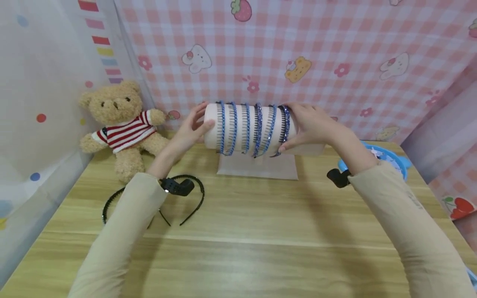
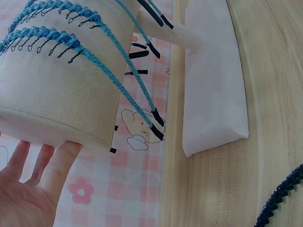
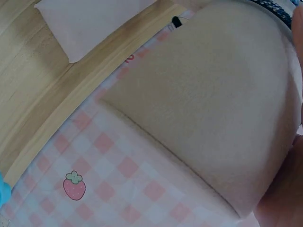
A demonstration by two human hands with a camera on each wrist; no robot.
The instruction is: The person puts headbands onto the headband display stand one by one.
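A pale padded cylinder stand (image 1: 238, 126) lies sideways on a flat base (image 1: 257, 166), with several blue headbands (image 1: 233, 128) fitted over it in a row. At its left end my left hand (image 1: 191, 126) touches the edge with its fingertips; the left wrist view shows these fingers (image 2: 60, 170) mostly straight. My right hand (image 1: 311, 124) holds the rightmost headband (image 1: 285, 124), dark with blue-violet sparkle, thumb at its front lower end and fingers at the back. In the right wrist view the stand's bare right end (image 3: 203, 109) hides most of that hand.
A teddy bear (image 1: 119, 120) in a striped shirt sits at the back left. Black headbands (image 1: 201, 190) lie on the table by my left forearm. At the right stands a blue basket (image 1: 400, 159) with small items, partly behind my right arm. A pink checked cloth (image 1: 223, 82) hangs behind.
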